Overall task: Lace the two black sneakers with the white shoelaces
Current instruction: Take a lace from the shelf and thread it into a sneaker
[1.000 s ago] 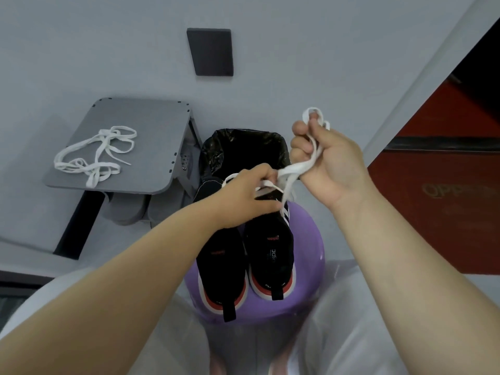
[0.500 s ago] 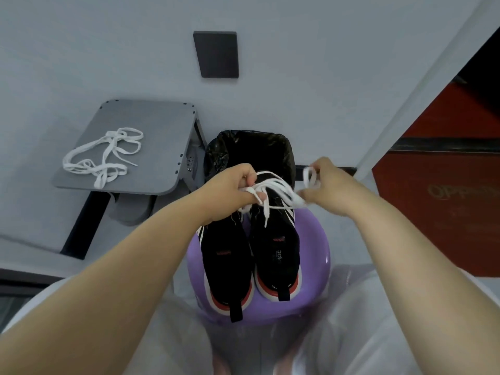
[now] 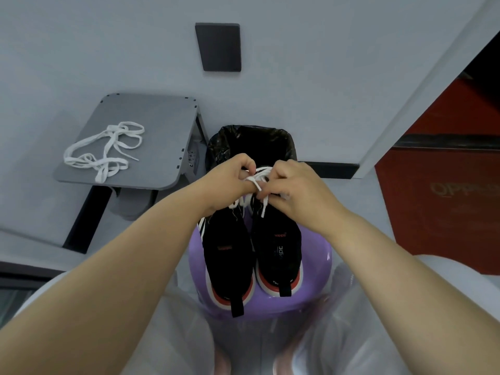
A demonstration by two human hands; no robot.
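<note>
Head-camera view: the left hand (image 3: 230, 180) and right hand (image 3: 297, 190) curl their fingers and pinch one flat white shoelace (image 3: 255, 182), bunched over the far ends of two matte black sneakers (image 3: 227, 253) that lie side by side on a glossy, rounded purple seat (image 3: 313, 269). A second shoelace (image 3: 105, 150) (flat, white, loosely tangled) lies well apart on a grey round-cornered tabletop (image 3: 162, 117), beside a bin (image 3: 286, 142) lined with crinkled black plastic, against a pale grey background and a red panel (image 3: 446, 198).

left hand (image 3: 233, 176), right hand (image 3: 296, 191) bare; light-grey trousers (image 3: 338, 342).
</note>
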